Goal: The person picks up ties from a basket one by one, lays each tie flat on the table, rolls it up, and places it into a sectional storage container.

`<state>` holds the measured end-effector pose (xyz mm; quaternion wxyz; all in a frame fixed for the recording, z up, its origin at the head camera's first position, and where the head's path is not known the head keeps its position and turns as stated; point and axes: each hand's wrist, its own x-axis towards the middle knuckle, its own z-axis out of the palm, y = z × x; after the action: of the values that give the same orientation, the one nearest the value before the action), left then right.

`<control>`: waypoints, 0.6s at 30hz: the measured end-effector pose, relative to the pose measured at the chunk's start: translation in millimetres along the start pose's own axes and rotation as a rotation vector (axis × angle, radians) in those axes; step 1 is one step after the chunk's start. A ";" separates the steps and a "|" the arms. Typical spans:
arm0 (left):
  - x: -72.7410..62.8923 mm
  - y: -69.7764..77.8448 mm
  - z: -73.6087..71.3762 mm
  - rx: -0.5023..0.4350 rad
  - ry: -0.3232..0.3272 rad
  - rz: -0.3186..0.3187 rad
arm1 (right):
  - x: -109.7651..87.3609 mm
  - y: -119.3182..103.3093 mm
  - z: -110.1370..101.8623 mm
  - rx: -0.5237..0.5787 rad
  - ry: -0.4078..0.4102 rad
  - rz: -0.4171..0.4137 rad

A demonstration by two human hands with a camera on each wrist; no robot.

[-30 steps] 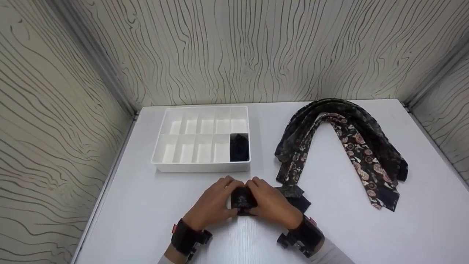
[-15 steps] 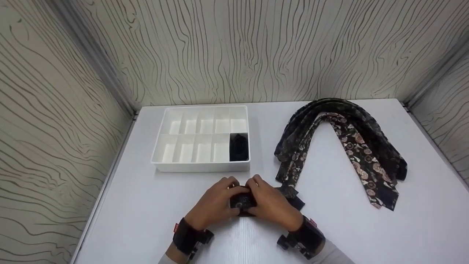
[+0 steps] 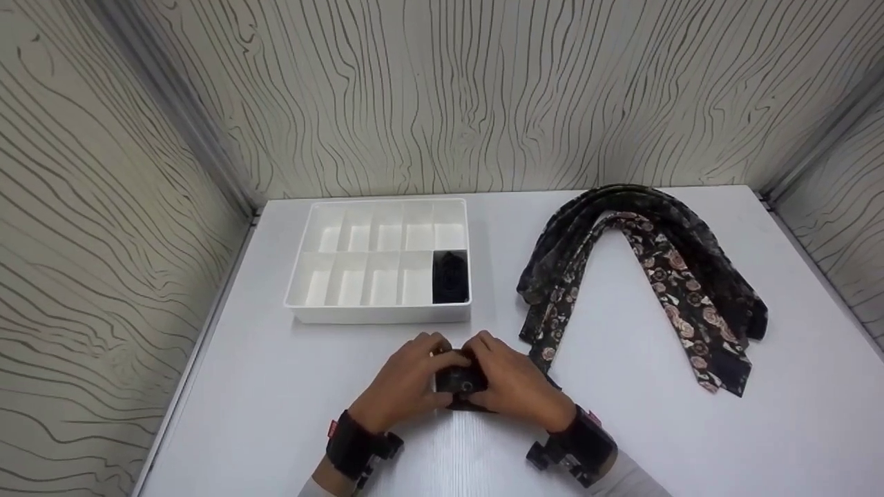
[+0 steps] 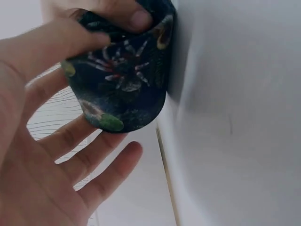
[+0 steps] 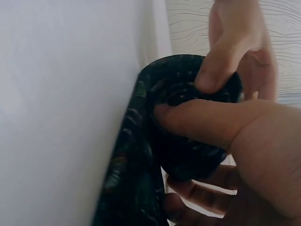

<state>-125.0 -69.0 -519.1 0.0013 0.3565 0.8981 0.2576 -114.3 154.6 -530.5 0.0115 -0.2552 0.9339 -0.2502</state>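
A dark necktie [image 3: 454, 381], partly wound into a roll, stands between my two hands on the table. My left hand [image 3: 407, 379] pinches the roll from the left with its thumb and forefinger; in the left wrist view the other fingers spread out below it. From the right, my right hand [image 3: 514, 383] grips the roll. Its thumb presses into the coil in the right wrist view, where an unrolled tail [image 5: 129, 174] lies along the table. A spider print [image 4: 124, 70] shows on the cloth in the left wrist view. In the head view my right hand and wrist hide most of the tail.
Behind my hands stands a white divided tray [image 3: 387, 315]. A rolled dark necktie [image 3: 450, 278] fills its front right compartment. To the right, several neckties lie curved in an arch, among them a floral necktie [image 3: 680, 304] and darker neckties [image 3: 711, 241]. Patterned walls [image 3: 442, 96] enclose the table.
The loose tail right of my right hand has been drawn leftward as the necktie winds up, and is now almost hidden behind the wrist. Both hands stay in nearly the same place.
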 end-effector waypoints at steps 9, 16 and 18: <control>-0.4 -0.5 1.9 0.049 0.063 0.043 | -0.1 0.6 -0.4 0.005 0.005 -0.015; 0.1 -0.6 2.5 0.043 0.060 0.042 | 0.3 3.5 0.0 0.005 0.017 -0.019; 0.2 -0.7 2.4 0.045 0.062 0.041 | 0.4 4.0 -0.2 0.011 0.019 -0.018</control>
<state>-125.2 -68.2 -521.5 -0.0398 0.3667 0.8957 0.2483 -116.6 157.4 -532.2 0.0020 -0.2612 0.9302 -0.2578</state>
